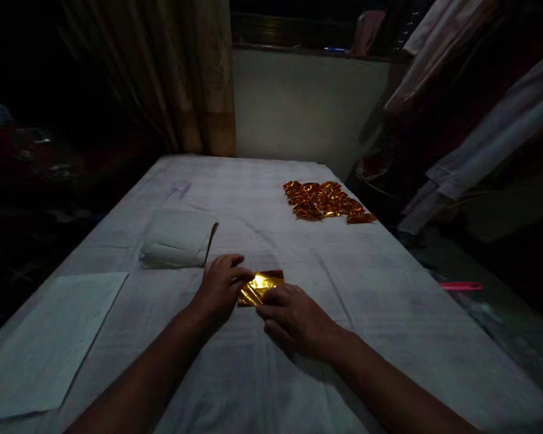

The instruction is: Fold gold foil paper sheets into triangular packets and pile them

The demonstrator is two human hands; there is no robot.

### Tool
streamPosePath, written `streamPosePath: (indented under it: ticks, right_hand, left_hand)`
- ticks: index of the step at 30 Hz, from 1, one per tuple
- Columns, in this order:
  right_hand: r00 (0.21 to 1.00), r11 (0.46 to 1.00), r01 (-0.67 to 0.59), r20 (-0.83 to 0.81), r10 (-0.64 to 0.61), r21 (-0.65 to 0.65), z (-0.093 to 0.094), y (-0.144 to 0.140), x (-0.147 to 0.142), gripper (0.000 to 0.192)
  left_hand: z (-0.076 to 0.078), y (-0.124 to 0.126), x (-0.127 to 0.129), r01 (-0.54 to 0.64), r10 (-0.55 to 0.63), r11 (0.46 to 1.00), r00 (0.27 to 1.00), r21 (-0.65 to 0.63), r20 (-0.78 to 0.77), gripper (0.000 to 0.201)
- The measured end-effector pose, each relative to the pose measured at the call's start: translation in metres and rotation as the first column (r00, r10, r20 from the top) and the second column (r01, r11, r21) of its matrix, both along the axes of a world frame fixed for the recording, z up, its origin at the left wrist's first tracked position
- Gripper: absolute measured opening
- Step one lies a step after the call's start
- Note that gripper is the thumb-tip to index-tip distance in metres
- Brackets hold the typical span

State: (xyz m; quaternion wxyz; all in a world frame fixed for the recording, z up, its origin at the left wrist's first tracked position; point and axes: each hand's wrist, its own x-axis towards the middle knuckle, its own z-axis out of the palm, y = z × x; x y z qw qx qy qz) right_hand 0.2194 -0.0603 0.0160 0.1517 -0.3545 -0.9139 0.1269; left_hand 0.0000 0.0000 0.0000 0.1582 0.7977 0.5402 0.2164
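A shiny gold foil sheet point(265, 280) lies flat on the white cloth in front of me, between my two hands. My left hand point(221, 288) is at its left side, fingertips on the foil's edge. Over the lower right part of the sheet, the bent fingers of my right hand point(294, 316) are closed on the edge and hide that corner. Farther back on the right sits a pile of folded orange-gold foil pieces point(321, 199).
A thick pale stack of paper or cloth point(176, 238) with a dark right edge lies left of my hands. Nearer on the left is a flat white sheet point(54, 337). Clothes point(493, 138) hang on the right; a curtain point(194, 78) hangs at the back. A pink-handled object point(461, 286) lies beyond the right edge.
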Motion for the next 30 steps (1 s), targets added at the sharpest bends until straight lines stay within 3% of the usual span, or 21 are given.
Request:
streamPosePath:
  ticks: [5, 10, 17, 24, 30]
  right_hand:
    - [0.993, 0.996, 0.091, 0.07, -0.092, 0.02, 0.002, 0.006, -0.023, 0.019]
    - [0.995, 0.995, 0.096, 0.014, -0.097, 0.026, -0.004, 0.001, -0.039, 0.029]
    - [0.986, 0.988, 0.151, 0.068, -0.151, -0.006, -0.001, -0.013, -0.042, 0.038]
    - [0.979, 0.98, 0.191, 0.086, -0.186, -0.056, -0.013, -0.039, -0.046, 0.068]
    - [0.938, 0.936, 0.329, 0.161, -0.308, -0.125, -0.015, -0.054, -0.034, 0.072]
  left_hand:
    - [-0.007, 0.003, -0.003, 0.017, -0.017, 1.0, 1.0, 0.018, 0.01, 0.019]
    - [-0.009, 0.004, -0.005, 0.018, -0.019, 0.999, 1.0, 0.039, 0.022, 0.016]
    - [-0.008, 0.003, -0.004, 0.018, -0.019, 0.998, 1.0, 0.059, 0.007, 0.016]
    - [-0.006, 0.002, -0.003, 0.025, -0.025, 0.997, 1.0, 0.071, 0.001, 0.018]
    - [-0.006, 0.002, -0.003, 0.038, -0.038, 0.997, 0.999, 0.065, 0.009, 0.016]
